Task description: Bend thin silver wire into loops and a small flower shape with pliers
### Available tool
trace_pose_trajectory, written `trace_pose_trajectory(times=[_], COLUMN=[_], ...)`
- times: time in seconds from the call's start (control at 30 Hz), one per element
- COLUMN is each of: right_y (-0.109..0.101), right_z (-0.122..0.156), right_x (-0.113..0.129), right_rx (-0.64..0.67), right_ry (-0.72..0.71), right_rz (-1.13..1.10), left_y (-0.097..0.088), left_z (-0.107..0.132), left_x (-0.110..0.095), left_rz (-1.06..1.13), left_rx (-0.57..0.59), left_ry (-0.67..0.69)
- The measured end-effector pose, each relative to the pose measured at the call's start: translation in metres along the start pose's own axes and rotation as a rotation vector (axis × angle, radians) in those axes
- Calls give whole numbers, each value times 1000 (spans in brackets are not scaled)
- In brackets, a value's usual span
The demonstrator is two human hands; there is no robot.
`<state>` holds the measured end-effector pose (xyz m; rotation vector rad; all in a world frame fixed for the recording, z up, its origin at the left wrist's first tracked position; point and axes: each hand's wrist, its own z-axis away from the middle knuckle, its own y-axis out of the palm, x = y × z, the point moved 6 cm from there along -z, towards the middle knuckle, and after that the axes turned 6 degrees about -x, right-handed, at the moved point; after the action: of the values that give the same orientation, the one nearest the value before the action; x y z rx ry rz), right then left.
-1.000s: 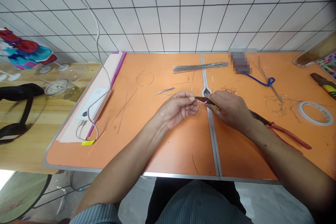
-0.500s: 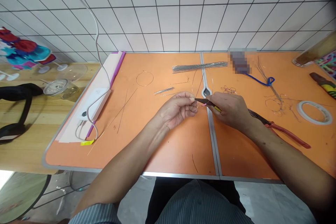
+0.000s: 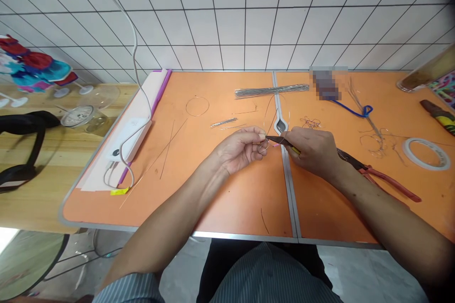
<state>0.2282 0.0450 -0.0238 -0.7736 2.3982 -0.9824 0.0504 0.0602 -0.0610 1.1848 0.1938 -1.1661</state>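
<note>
So both hands are up over the orange table, close together near the metal seam. Left hand has thumb and index pinched tight on some really thin wire, other fingers just loosely curled. Right hand is closed around dark pliers with a bit of yellow on the handle, nose pointing left and its tip right at the pinched left fingertips. Can't tell how hard the plier tips are biting, too small. The wire's right there between the hands, with fine strands looping up above them.

Around that: a long bundle of straight wires across the seam toward the wall, a short bundle just beyond the left hand and a wire ring farther left. Red-handled pliers lie by the right wrist, with a white tape roll beyond them
</note>
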Motion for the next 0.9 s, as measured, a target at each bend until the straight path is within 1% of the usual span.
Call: trace_pose_trajectory(times=[0.13,0.2,0.33,0.4,0.57,0.7,0.9], right_y=[-3,-4,2,5,9,9,12], right_z=[1,0,-4,-4,-3,-2,3], right_x=[1,1,-4,-5,-8,-9,-11], right_rx=[-55,-60,39,71,119,124,123], right_ry=[-49,-39,81,117,135,121,175], right_rz=[60,38,-182,-264,-301,-323,-363], left_y=[1,2,5,5,4,3,6], left_z=[1,2,4,4,5,4,6], left_x=[0,-1,-5,-5,-5,-4,-4], left_rz=[-10,-13,-15,-12,-19,-22,-58], left_rx=[2,-1,-12,-20,-21,-26,-12], left_ry=[-9,-2,24,30,24,20,41])
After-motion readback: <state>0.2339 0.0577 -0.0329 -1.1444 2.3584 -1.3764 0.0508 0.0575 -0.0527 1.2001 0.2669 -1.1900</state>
